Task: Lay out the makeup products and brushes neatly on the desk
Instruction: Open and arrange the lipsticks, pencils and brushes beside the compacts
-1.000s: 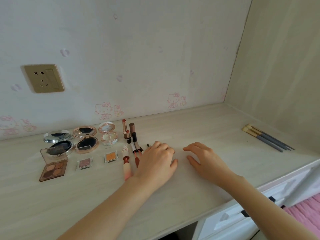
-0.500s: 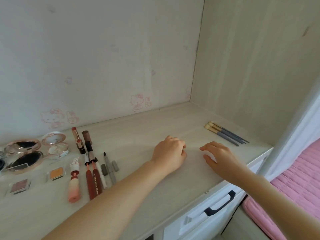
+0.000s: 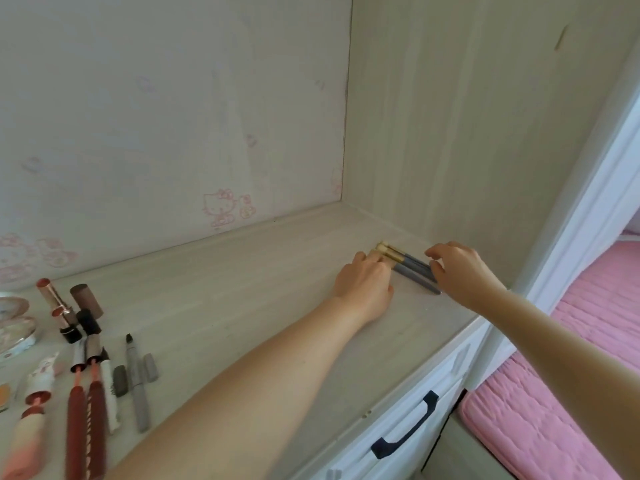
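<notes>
I have the makeup brushes point(image 3: 408, 266) in front of me at the far right end of the desk point(image 3: 242, 278), close to the side panel point(image 3: 467, 133). They lie side by side, gold ferrules and pale bristle tips pointing toward the back wall, grey handles running toward the desk's front edge. I count two for certain and probably a third, though the hands cover part of the bundle.

My left hand point(image 3: 365, 285) rests knuckles-up on the desk with its fingers curled down at the bristle end; the fingertips seem to touch the ferrules, but I cannot tell whether they actually grip anything. My right hand point(image 3: 457, 271) hovers at the handle end, fingers bent and slightly spread, thumb set apart below them, with nothing pinched yet as far as I can see.

Well apart from the brushes, at the left edge of view, the other products sit in rows: two lipsticks point(image 3: 60, 308) standing open near the wall, lip glosses point(image 3: 85, 403) lying with caps off, a grey pencil point(image 3: 136, 386) with its caps beside it, and a compact point(image 3: 15, 332) (half cut off by the frame). Below the desk front a drawer point(image 3: 415, 431) with a dark handle shows, and pink bedding point(image 3: 554, 393) lies to the right.
</notes>
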Tool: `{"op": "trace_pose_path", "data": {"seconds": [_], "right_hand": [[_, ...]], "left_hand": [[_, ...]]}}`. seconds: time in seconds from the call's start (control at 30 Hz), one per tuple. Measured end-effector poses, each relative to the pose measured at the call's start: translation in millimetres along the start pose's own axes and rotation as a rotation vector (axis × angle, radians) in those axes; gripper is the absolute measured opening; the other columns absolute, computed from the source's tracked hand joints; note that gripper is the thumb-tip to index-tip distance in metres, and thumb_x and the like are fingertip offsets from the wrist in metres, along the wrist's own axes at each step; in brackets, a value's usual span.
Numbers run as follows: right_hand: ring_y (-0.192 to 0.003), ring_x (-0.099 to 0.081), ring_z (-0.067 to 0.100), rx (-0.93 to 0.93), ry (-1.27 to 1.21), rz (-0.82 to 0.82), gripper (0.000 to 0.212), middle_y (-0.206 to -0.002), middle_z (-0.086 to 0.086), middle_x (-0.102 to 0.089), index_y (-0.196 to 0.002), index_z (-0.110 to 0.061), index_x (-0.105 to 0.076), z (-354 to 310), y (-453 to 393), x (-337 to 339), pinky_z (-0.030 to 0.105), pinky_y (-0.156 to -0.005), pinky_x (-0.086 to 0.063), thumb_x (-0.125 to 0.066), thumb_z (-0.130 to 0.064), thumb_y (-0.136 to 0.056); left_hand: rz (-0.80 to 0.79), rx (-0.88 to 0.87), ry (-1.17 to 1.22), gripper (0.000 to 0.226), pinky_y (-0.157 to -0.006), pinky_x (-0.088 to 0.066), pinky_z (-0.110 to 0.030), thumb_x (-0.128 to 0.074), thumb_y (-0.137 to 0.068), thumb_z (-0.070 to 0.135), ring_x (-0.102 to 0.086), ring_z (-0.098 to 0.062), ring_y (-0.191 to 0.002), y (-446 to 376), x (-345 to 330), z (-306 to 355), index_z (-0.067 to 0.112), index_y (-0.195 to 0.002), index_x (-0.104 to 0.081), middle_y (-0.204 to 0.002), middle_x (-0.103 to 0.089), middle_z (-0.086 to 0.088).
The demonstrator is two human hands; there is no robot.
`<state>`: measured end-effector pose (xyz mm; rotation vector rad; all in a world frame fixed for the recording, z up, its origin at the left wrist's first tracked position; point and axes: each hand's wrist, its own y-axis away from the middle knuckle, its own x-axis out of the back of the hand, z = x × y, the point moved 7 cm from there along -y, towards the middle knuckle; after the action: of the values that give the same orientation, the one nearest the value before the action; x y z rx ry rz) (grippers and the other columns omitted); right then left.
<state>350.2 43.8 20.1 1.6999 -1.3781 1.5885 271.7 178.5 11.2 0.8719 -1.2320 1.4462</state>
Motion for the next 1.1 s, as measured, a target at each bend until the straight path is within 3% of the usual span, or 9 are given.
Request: {"op": "trace_pose_path", "data": {"seconds": [0.23, 0.37, 0.53, 0.73, 0.93, 1.03, 1.1], "right_hand": [[-0.103, -0.058, 0.033, -0.089, -0.010, -0.062, 0.028, -0.116, 0.017, -0.060, -0.119, -0.007, -0.062, 17.6, -31.2, -17.2, 0.033, -0.087, -0.044, -0.047, -0.016, -0.097], [-0.096, -0.060, 0.032, -0.118, -0.009, -0.119, 0.023, -0.108, 0.013, -0.064, -0.107, -0.012, -0.069, 17.5, -37.5, -22.2, 0.037, -0.088, -0.050, -0.050, -0.017, -0.095], [-0.087, -0.061, 0.030, -0.136, 0.045, -0.181, 0.021, -0.098, 0.012, -0.067, -0.095, -0.013, -0.072, 15.7, -39.0, -24.9, 0.030, -0.077, -0.050, -0.051, -0.012, -0.093], [-0.084, -0.062, 0.031, -0.197, 0.063, -0.195, 0.021, -0.093, 0.015, -0.067, -0.093, -0.004, -0.069, 11.3, -36.4, -23.0, 0.030, -0.070, -0.049, -0.049, -0.009, -0.092], [-0.075, -0.048, 0.025, -0.263, -0.068, -0.172, 0.016, -0.098, 0.016, -0.054, -0.106, -0.003, -0.049, 6.0, -26.9, -15.7, 0.031, -0.065, -0.043, -0.048, -0.013, -0.093], [-0.082, -0.052, 0.025, -0.279, -0.083, -0.205, 0.025, -0.102, 0.014, -0.057, -0.112, -0.003, -0.051, 2.1, -23.7, -16.9, 0.035, -0.073, -0.049, -0.052, -0.019, -0.092], [-0.085, -0.053, 0.025, -0.296, -0.112, -0.220, 0.029, -0.101, 0.013, -0.058, -0.114, -0.004, -0.052, -1.5, -22.4, -17.1, 0.036, -0.077, -0.050, -0.055, -0.021, -0.092]], "left_hand": [[-0.110, -0.023, -0.053, 0.042, -0.096, -0.037, -0.040, -0.038, -0.099, 0.034, -0.036, -0.031, -0.124, -27.0, -21.6, 6.4, 0.029, -0.139, -0.044, -0.142, -0.037, -0.006], [-0.077, 0.005, -0.025, 0.040, -0.093, -0.038, -0.039, -0.038, -0.098, 0.042, -0.040, -0.030, -0.120, -30.0, -21.0, 4.3, 0.018, -0.122, -0.059, -0.136, -0.043, -0.006], [0.054, 0.099, 0.042, 0.025, -0.084, -0.043, -0.040, -0.049, -0.094, 0.017, -0.046, -0.031, -0.109, -27.7, -7.1, -4.1, 0.001, -0.109, -0.060, -0.119, -0.046, -0.012], [0.091, 0.273, 0.150, 0.025, -0.085, -0.046, -0.039, -0.046, -0.088, -0.007, -0.052, -0.033, -0.100, -27.0, 2.5, -20.4, 0.003, -0.109, -0.056, -0.116, -0.043, -0.014], [0.116, 0.519, 0.352, 0.038, -0.094, -0.043, -0.035, -0.048, -0.089, -0.002, -0.047, -0.031, -0.115, -24.9, 6.9, -44.1, 0.009, -0.125, -0.045, -0.127, -0.040, -0.012], [0.131, 0.604, 0.462, 0.033, -0.096, -0.044, -0.039, -0.049, -0.093, 0.009, -0.048, -0.033, -0.117, -22.8, 7.6, -49.0, 0.007, -0.125, -0.044, -0.128, -0.045, -0.015], [0.136, 0.625, 0.512, 0.032, -0.089, -0.048, -0.038, -0.051, -0.092, 0.017, -0.054, -0.034, -0.112, -21.4, 6.6, -46.7, 0.005, -0.122, -0.045, -0.123, -0.051, -0.016]]}}
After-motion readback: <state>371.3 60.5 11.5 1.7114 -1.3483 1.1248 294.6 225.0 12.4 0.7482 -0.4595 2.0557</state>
